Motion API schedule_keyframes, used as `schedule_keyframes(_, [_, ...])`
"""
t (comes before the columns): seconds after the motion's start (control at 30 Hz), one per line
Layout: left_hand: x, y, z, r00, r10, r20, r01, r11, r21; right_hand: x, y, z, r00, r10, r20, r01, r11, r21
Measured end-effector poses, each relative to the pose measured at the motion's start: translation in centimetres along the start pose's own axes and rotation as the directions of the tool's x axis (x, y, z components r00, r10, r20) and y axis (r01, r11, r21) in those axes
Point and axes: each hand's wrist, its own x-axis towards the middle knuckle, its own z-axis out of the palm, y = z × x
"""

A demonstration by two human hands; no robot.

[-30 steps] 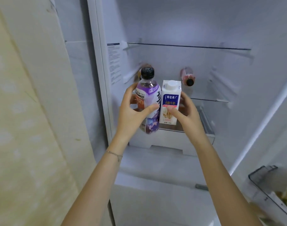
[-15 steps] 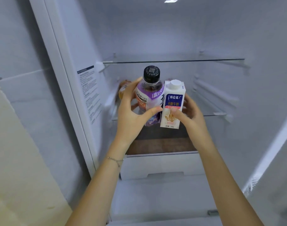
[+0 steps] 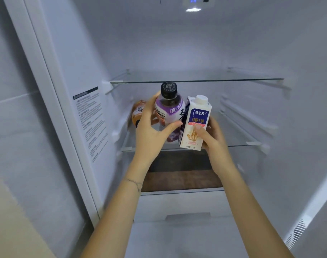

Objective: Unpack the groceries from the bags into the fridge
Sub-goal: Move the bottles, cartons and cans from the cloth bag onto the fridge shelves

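Note:
Inside the open fridge, my left hand [image 3: 151, 131] grips a purple-labelled drink bottle [image 3: 170, 110] with a black cap, held upright. Beside it my right hand [image 3: 212, 138] holds a small white milk carton [image 3: 195, 125] with a white screw cap, thumb on its front. Both are held just above the front of the lower glass shelf [image 3: 252, 145], touching each other. An orange-labelled bottle [image 3: 138, 114] lies on that shelf at the left, partly hidden by my left hand.
An upper glass shelf [image 3: 233, 79] spans the fridge above the items. A white drawer [image 3: 181, 203] with a dark wood-look top sits below. The left wall carries a printed label [image 3: 90, 120]. A light [image 3: 193, 9] glows at the top.
Both hands have carried the bottle and carton a little deeper into the fridge. My view has tilted upward, so the ceiling light shows and the pink bottle at the back is no longer seen.

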Motion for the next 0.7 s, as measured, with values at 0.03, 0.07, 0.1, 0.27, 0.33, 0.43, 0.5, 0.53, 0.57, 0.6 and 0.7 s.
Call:
schedule_keyframes(0.03, [0.2,-0.1,0.1,1.000,-0.009,-0.005,0.009,1.000,-0.001,0.2,0.0,0.3,1.000,-0.002,-0.002,0.002,1.000,0.021])
schedule_keyframes(0.07, [0.4,-0.1,0.2,1.000,-0.022,-0.006,0.022,1.000,-0.002,0.4,0.1,0.5,1.000,-0.002,-0.006,0.002,0.999,0.035])
schedule_keyframes(0.1, [0.4,-0.1,0.2,0.999,-0.036,-0.002,0.036,0.999,-0.007,0.6,0.2,0.7,1.000,0.000,-0.010,0.000,0.999,0.050])
schedule_keyframes(0.27, [0.0,1.3,1.0,0.993,-0.099,0.072,0.100,0.995,-0.011,1.1,1.3,0.9,1.000,0.028,0.010,-0.029,0.994,0.104])
schedule_keyframes(0.33, [-0.1,1.8,1.3,0.986,-0.136,0.099,0.140,0.989,-0.041,1.1,1.9,0.9,0.999,0.038,0.015,-0.040,0.992,0.121])
schedule_keyframes(0.43, [-0.2,2.1,1.2,0.972,-0.191,0.135,0.202,0.977,-0.070,1.4,2.0,0.8,0.999,0.038,0.011,-0.039,0.994,0.099])
schedule_keyframes(0.5, [-0.1,2.4,0.8,0.963,-0.212,0.168,0.224,0.973,-0.059,1.7,1.8,0.5,0.999,0.034,0.007,-0.034,0.997,0.064])
schedule_keyframes(0.53, [0.0,2.4,0.5,0.960,-0.211,0.185,0.223,0.974,-0.048,1.9,1.6,0.2,1.000,0.029,0.006,-0.029,0.999,0.045])
schedule_keyframes(0.57, [0.1,2.4,0.3,0.956,-0.209,0.204,0.219,0.975,-0.028,2.0,1.5,-0.1,1.000,0.023,0.008,-0.023,0.999,0.026])
schedule_keyframes(0.6, [0.2,2.2,0.1,0.952,-0.208,0.224,0.213,0.977,0.003,2.2,1.4,-0.4,1.000,0.014,0.012,-0.014,1.000,0.008])
schedule_keyframes(0.7, [0.3,0.9,0.0,0.944,-0.201,0.261,0.156,0.971,0.183,2.5,1.1,-1.3,1.000,-0.001,0.005,0.001,1.000,-0.020])
